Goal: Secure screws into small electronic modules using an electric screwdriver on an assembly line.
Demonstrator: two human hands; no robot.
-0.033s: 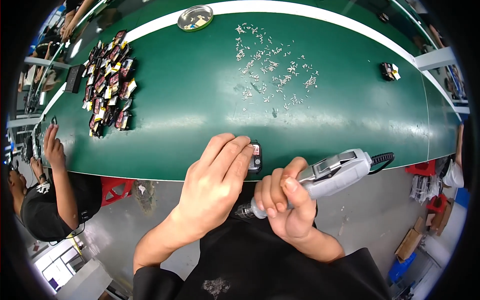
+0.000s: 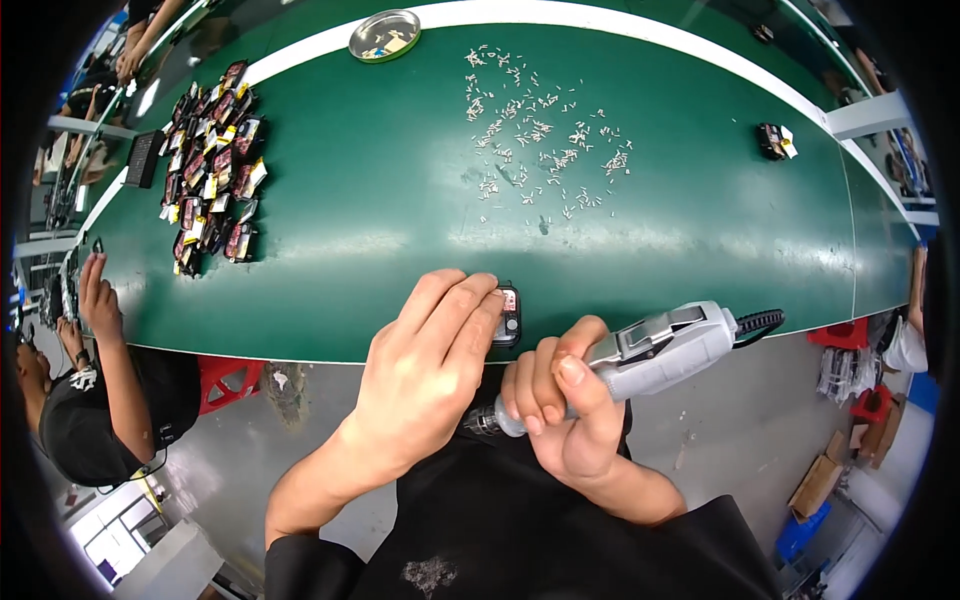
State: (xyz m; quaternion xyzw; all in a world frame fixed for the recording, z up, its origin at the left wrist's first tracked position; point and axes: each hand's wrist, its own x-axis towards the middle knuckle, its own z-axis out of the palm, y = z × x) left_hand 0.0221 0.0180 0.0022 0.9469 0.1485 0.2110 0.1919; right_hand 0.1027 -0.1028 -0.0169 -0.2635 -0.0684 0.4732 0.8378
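Note:
My left hand [image 2: 430, 375] is at the near edge of the green table, its fingers together and pressed over the left side of a small black-cased device [image 2: 512, 325]. The device lies on the table; its right part shows a white and red inside and a round silvery spot, and my fingers hide the rest. In my right hand [image 2: 570, 395], just right of it and nearer to me, is a grey electric screwdriver [image 2: 665, 350] with a metal lever. Its tip points down left, below my left wrist and apart from the device; a black cord leaves its back end.
Many tiny pale slivers [image 2: 540, 130] lie scattered mid-table. A heap of black devices with yellow and white tabs [image 2: 215, 165] is at left, a similar single one [image 2: 772, 141] at far right. A round metal dish [image 2: 385, 36] stands at the back. A co-worker [image 2: 120, 400] sits at left.
The whole view has shifted very slightly. Both hands, the device and the screwdriver keep their places relative to each other.

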